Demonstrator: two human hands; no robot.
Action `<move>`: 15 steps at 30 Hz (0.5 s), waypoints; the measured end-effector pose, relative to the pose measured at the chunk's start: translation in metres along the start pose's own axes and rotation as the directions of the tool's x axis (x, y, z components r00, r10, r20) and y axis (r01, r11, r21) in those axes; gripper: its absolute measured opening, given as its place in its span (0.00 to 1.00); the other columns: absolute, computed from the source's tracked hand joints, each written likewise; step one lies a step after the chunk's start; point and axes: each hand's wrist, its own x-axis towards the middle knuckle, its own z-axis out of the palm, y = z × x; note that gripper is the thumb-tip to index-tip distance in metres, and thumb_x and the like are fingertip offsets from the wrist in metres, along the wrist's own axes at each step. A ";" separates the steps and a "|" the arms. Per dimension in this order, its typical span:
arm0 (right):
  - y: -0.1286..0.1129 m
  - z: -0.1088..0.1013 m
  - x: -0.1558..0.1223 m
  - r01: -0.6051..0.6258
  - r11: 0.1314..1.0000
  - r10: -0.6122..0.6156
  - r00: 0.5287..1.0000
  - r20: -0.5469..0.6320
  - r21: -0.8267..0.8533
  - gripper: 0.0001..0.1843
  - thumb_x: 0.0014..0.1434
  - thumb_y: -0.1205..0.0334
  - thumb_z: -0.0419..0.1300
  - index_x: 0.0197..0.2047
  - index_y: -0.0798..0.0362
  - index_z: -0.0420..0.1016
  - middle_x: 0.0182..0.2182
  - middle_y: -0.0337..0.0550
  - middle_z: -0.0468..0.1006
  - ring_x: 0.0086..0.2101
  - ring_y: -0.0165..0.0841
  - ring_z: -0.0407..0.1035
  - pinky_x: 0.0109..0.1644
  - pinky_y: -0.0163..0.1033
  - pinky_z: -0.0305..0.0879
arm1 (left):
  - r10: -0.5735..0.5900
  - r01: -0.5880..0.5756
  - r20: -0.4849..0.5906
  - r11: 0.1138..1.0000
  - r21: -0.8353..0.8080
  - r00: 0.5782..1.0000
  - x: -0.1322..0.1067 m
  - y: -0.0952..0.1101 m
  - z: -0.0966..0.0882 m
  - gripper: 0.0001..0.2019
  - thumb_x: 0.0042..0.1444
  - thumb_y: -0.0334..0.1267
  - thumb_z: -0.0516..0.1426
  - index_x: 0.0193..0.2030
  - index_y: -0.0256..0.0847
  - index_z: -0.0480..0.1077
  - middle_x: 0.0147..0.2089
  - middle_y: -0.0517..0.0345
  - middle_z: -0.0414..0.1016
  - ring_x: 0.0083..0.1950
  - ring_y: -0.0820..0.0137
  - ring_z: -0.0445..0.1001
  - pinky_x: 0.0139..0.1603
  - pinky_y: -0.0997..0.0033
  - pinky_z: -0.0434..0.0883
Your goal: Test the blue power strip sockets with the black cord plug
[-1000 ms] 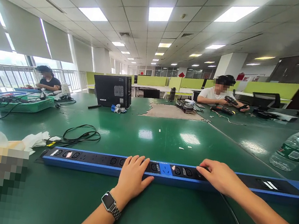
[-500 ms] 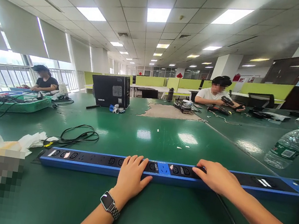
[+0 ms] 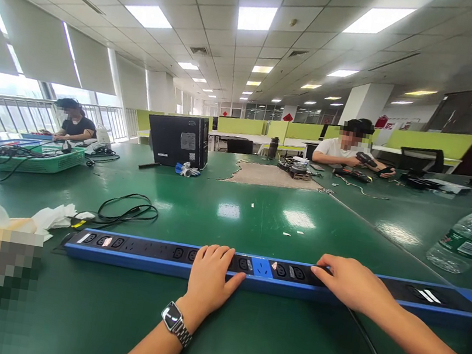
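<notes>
A long blue power strip with black sockets lies across the green table in front of me. My left hand, with a watch on the wrist, rests flat on the strip's middle, fingers stretched over the sockets. My right hand lies on the strip further right, fingers extended and pointing left over the sockets. Neither hand holds anything.
A coiled black cable and crumpled white tissue lie at the left. A water bottle lies at the right. A black computer case and a green basket stand further back. Two people sit at far tables.
Both hands stay on the power strip in nearly the same places; only the camera view shifts slightly.
</notes>
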 end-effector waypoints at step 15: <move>-0.003 -0.004 0.000 0.044 0.999 -0.043 0.999 0.016 -0.016 0.14 0.59 0.54 0.51 0.35 0.50 0.77 0.33 0.46 0.80 0.34 0.42 0.74 0.31 0.40 0.61 | 0.117 -0.117 0.012 0.993 0.006 0.993 -0.002 0.003 0.004 0.14 0.64 0.45 0.51 0.53 0.55 0.72 0.60 0.59 0.71 0.62 0.59 0.65 0.63 0.46 0.62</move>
